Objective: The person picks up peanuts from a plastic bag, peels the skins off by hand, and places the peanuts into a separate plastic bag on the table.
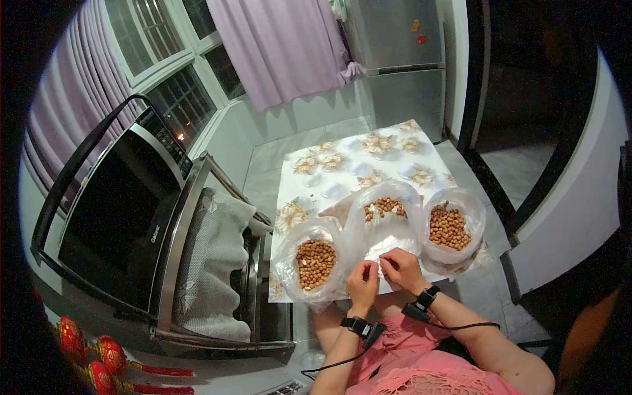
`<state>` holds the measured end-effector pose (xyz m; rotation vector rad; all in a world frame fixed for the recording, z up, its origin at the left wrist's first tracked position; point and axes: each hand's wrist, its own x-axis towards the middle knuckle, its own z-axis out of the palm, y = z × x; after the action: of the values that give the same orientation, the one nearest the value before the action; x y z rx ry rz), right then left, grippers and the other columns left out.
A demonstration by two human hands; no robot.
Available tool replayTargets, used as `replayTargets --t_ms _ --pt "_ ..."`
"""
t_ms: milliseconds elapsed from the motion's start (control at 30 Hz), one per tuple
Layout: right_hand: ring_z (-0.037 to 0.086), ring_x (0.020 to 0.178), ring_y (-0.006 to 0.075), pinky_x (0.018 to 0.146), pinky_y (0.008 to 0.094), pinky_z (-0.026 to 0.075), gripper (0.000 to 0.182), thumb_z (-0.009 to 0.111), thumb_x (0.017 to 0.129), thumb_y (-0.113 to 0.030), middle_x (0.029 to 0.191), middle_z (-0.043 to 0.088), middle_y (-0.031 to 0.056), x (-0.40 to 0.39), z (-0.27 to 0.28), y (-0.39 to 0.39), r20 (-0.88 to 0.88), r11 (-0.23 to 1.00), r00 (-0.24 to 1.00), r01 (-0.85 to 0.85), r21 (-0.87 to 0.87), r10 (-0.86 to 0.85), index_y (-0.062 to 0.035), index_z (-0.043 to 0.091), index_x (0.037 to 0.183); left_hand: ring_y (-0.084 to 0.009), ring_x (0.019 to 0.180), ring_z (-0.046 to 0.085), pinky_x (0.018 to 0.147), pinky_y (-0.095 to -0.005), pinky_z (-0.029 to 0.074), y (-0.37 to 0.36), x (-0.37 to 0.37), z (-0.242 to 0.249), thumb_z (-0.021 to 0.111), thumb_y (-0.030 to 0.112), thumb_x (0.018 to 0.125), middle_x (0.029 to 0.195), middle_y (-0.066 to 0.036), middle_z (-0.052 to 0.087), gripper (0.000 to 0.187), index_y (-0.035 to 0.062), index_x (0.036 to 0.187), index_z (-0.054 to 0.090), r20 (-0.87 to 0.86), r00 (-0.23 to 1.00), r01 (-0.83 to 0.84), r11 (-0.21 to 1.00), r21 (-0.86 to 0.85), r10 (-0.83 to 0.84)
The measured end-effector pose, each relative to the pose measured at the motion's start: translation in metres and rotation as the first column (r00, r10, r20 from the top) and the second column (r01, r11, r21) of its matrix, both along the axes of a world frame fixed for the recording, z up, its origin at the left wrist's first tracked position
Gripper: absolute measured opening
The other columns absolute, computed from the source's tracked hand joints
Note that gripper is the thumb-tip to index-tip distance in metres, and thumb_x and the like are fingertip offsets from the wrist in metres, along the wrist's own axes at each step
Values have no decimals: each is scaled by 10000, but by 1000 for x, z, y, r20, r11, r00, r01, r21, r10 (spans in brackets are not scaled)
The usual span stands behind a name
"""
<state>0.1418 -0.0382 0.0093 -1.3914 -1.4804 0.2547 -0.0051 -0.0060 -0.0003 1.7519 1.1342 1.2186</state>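
My left hand (pixel 363 284) and my right hand (pixel 403 268) are close together at the near edge of the table, in front of the middle bag. The fingers of both are pinched; whatever is between them is too small or hidden to name. Just beyond them lies an open clear plastic bag (pixel 354 227) with some brown nuts (pixel 388 208), like peanuts, at its far side. To the left, another plastic bag (pixel 284 253) holds a heap of peanuts (pixel 316 264). A third bag (pixel 478 220), on the right, has peanuts (pixel 449 227) too.
The bags stand on a table with a white floral cloth (pixel 342 174). At the left is a black oven (pixel 122 217) on a metal rack with a white cloth (pixel 210 276). A fridge (pixel 405 99) stands behind. Cords hang from bands on both wrists.
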Motion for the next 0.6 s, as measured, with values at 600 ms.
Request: replayTargets --t_ms 600 --pt "674 673 246 609 339 530 100 708 884 -90 824 694 116 1 1 0 58 997 998 -35 70 31 -8 713 941 -280 636 624 590 -391 464 -5 -3 -4 665 171 967 724 -136 640 194 15 851 661 23 1000 -20 992 128 17"
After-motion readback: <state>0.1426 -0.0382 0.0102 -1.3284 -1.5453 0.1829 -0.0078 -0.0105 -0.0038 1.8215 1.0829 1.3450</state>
